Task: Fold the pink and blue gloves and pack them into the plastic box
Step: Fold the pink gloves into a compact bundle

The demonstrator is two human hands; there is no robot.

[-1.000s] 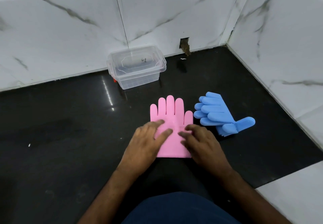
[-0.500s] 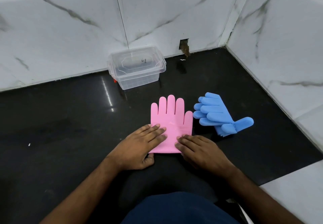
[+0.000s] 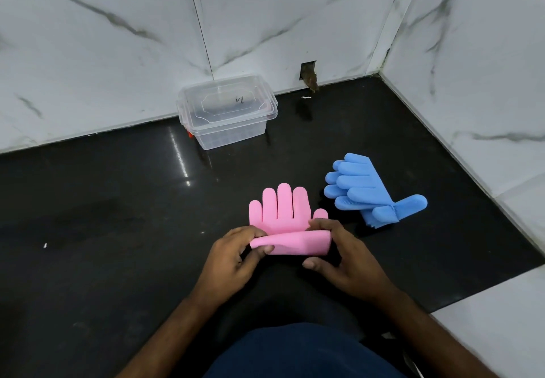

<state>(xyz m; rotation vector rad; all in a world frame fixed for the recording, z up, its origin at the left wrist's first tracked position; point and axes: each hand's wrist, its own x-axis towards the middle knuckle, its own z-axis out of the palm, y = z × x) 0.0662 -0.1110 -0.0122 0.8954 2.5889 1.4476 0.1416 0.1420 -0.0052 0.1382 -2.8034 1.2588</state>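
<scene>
The pink gloves [image 3: 283,209] lie on the black floor with their fingers pointing away from me. Their cuff end is lifted and curled up toward the fingers. My left hand [image 3: 233,256] pinches the cuff's left corner between thumb and fingers. My right hand [image 3: 339,256] grips the cuff's right corner the same way. The blue gloves [image 3: 362,189] lie flat to the right of the pink ones, untouched, thumb sticking out to the right. A clear plastic box [image 3: 227,112] with its lid on stands against the back wall, beyond the pink gloves.
White marble walls [image 3: 118,53] close the floor at the back and right. A small hole [image 3: 308,72] is in the back wall near the corner. A white ledge [image 3: 495,333] sits at the near right. My dark blue knee [image 3: 295,351] is below.
Both hands slid back from pressing flat on the pink gloves to the cuff edge, took hold of it and lifted it, rolling it toward the glove fingers.
</scene>
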